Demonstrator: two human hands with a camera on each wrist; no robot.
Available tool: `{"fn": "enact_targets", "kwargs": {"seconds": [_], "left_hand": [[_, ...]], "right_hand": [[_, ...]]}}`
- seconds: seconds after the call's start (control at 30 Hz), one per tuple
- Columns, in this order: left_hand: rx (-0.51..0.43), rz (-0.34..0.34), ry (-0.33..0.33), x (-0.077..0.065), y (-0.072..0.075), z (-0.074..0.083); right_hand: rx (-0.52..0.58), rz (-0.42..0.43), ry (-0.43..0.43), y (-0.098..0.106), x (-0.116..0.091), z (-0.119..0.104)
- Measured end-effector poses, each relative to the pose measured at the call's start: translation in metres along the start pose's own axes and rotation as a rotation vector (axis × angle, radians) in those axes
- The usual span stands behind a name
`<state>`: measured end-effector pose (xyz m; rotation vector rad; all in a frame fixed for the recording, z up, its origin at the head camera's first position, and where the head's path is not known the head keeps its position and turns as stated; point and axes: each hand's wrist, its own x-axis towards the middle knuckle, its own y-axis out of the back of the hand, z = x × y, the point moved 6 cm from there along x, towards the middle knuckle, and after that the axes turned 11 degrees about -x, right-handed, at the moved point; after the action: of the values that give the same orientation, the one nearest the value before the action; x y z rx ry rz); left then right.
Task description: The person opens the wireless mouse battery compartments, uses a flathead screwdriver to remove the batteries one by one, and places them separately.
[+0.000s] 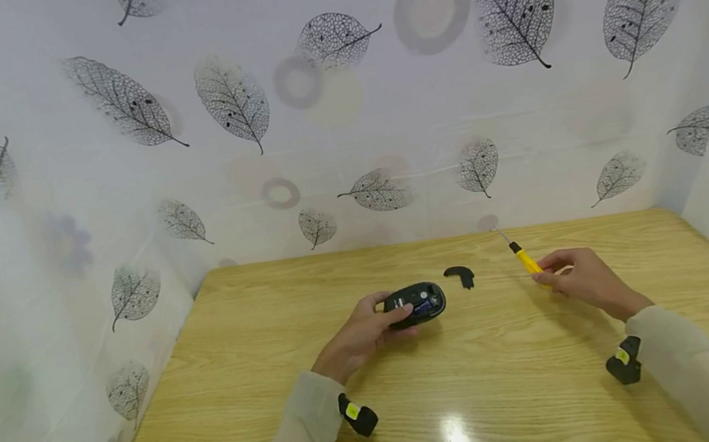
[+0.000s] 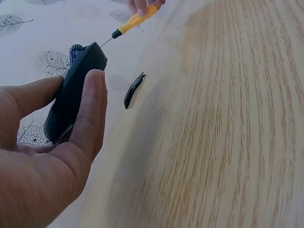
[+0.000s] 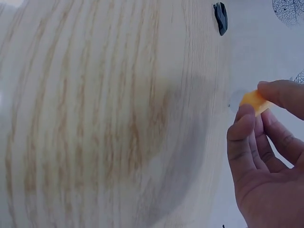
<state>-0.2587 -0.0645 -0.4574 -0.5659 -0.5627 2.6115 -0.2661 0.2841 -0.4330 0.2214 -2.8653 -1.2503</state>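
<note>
My left hand [image 1: 361, 336] grips a black computer mouse [image 1: 432, 292] from the side, its underside facing up and the thumb lying across it. A dark blue battery [image 1: 422, 308] shows in the open compartment; in the left wrist view the battery's end [image 2: 75, 51] stands out past the mouse's edge. My right hand [image 1: 585, 280] pinches a screwdriver by its yellow handle [image 1: 529, 261], with the thin shaft pointing up and away to the left, apart from the mouse. Between the hands, the curved black battery cover [image 1: 462, 275] lies on the table.
The wooden table [image 1: 475, 386] ends at a leaf-patterned curtain [image 1: 340, 124] at the back and sides. A black wrist camera is strapped to each forearm.
</note>
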Motion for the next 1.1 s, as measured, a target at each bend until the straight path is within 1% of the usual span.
{"fn": "enact_targets", "kwargs": {"seconds": [0.17, 0.3, 0.8, 1.1], "left_hand": [[0.000, -0.006, -0.004, 0.000, -0.001, 0.001], [0.000, -0.012, -0.005, -0.001, -0.002, 0.002], [0.023, -0.013, -0.009, -0.001, -0.002, 0.001], [0.018, -0.027, -0.008, 0.000, -0.003, 0.001]], "right_hand": [[-0.007, -0.009, -0.036, -0.001, 0.001, 0.005], [-0.032, -0.009, -0.068, 0.000, 0.001, 0.009], [-0.199, 0.027, -0.130, 0.004, -0.001, 0.018], [-0.279, 0.023, -0.171, 0.004, -0.004, 0.021]]}}
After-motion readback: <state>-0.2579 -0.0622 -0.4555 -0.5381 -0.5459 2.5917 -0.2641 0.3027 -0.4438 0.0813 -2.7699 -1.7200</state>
